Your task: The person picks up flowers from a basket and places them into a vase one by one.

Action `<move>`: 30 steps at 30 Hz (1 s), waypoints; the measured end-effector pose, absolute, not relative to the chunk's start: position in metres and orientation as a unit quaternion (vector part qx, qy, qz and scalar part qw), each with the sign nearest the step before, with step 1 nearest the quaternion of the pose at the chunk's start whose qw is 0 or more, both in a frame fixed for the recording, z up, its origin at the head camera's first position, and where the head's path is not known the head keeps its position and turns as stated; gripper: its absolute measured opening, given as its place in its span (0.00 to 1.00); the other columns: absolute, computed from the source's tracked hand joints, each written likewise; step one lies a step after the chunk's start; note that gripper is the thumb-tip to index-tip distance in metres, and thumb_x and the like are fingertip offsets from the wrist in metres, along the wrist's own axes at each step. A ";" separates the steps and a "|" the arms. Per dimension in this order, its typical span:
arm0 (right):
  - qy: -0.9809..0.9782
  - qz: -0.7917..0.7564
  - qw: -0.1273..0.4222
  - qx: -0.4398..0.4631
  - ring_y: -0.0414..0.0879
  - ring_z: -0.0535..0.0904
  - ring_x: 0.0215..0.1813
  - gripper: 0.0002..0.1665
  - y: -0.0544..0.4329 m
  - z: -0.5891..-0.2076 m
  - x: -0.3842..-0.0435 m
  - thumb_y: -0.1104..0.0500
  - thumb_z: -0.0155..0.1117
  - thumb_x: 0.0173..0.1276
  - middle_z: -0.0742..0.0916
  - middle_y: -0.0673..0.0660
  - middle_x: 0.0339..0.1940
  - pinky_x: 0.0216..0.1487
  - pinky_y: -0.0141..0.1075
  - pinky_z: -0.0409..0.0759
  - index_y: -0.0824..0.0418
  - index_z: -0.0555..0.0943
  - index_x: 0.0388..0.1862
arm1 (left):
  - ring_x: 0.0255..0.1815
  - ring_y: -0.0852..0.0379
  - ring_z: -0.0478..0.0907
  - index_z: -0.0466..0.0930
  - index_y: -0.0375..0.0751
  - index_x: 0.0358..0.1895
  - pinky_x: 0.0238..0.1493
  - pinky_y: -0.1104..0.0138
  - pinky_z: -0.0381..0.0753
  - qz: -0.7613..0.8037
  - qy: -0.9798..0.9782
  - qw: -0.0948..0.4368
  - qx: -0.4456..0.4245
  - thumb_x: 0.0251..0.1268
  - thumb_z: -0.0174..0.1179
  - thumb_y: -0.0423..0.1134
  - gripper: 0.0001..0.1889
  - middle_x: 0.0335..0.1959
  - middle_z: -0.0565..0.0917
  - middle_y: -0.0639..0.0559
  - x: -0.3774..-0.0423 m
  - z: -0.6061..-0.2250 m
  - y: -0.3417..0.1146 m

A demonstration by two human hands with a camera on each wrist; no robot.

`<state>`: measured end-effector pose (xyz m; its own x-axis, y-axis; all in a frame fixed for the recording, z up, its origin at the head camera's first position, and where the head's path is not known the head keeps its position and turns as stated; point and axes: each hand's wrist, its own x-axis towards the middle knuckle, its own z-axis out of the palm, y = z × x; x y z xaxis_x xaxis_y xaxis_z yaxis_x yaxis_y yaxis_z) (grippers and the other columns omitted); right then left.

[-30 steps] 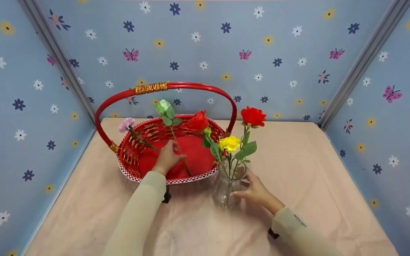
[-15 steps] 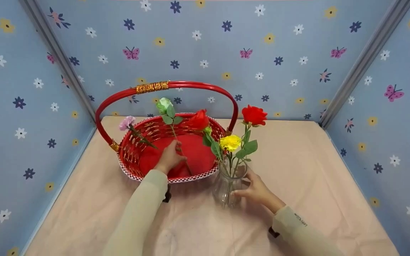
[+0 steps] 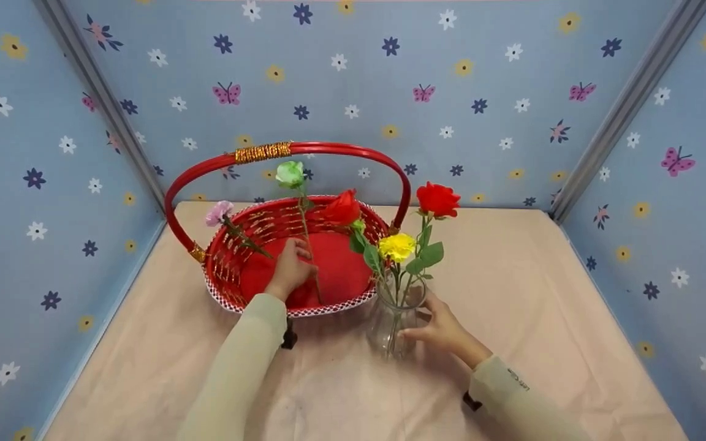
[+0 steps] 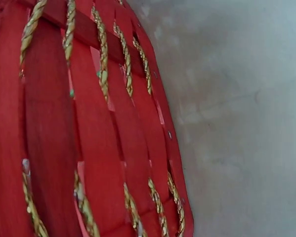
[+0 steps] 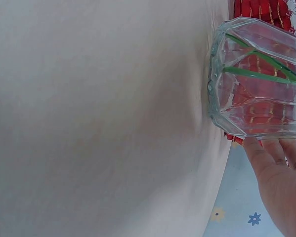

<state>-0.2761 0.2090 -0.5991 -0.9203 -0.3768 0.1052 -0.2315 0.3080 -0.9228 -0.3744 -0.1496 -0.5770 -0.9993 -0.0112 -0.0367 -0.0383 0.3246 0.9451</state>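
Observation:
My left hand (image 3: 292,269) is inside the red woven basket (image 3: 224,300), holding the thin stem of a pale green rose (image 3: 290,174). The rose stands up near the basket's back rim, and its stem's lower end points down toward the front rim. A pink carnation (image 3: 219,212) leans on the basket's left side. On the right, my right hand (image 3: 445,327) grips the side of a clear glass vase (image 3: 383,331). Out of the vase rise a red rose (image 3: 437,199), a yellow carnation (image 3: 396,247) and another red rose (image 3: 342,208) tilted over the basket. Green stems (image 5: 261,75) show through the glass.
A tall red handle (image 3: 341,147) with gold wrapping arches over the basket. The vase stands close to the basket's right front. Pale pink cloth (image 3: 512,275) covers the table, and patterned blue walls (image 3: 353,79) enclose it on three sides.
The green rose has turned and shifted slightly right and up, with its leaves now less visible. My left fingers have shifted slightly on the stem. The right hand and vase stay put.

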 end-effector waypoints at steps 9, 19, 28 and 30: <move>0.804 -0.559 0.069 -0.189 0.70 0.75 0.76 0.52 0.209 -0.596 -0.276 0.66 0.86 0.58 0.82 0.71 0.71 0.76 0.64 0.75 0.68 0.68 0.78 | 0.27 0.61 0.76 0.69 0.31 0.74 0.36 0.68 0.82 0.603 0.797 0.017 -0.007 0.65 0.62 0.16 0.33 0.53 0.78 0.39 -0.375 -0.573 -0.148; 0.802 -0.563 0.067 -0.190 0.73 0.74 0.77 0.54 0.208 -0.598 -0.276 0.67 0.86 0.57 0.80 0.74 0.73 0.76 0.64 0.74 0.71 0.67 0.79 | 0.32 0.59 0.75 0.75 0.28 0.62 0.37 0.67 0.83 0.631 0.776 0.015 -0.007 0.67 0.58 0.18 0.21 0.50 0.77 0.41 -0.375 -0.570 -0.154; 0.799 -0.562 0.064 -0.207 0.73 0.75 0.76 0.54 0.209 -0.599 -0.277 0.66 0.86 0.57 0.80 0.76 0.72 0.75 0.66 0.74 0.70 0.66 0.79 | 0.34 0.59 0.84 0.78 0.26 0.57 0.40 0.61 0.91 0.657 0.754 -0.002 -0.006 0.81 0.57 0.26 0.09 0.42 0.83 0.44 -0.376 -0.566 -0.157; 0.800 -0.560 0.064 -0.208 0.72 0.75 0.76 0.55 0.210 -0.599 -0.277 0.66 0.86 0.58 0.80 0.75 0.73 0.75 0.66 0.74 0.69 0.66 0.80 | 0.33 0.60 0.84 0.79 0.25 0.58 0.40 0.62 0.91 0.661 0.751 -0.008 -0.008 0.82 0.57 0.27 0.10 0.41 0.84 0.45 -0.376 -0.565 -0.158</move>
<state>-0.2768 0.2095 -0.5987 -0.9050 -0.4048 0.1305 -0.2613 0.2871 -0.9216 -0.3762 -0.1578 -0.5651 -0.9997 -0.0236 0.0013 -0.0017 0.1268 0.9919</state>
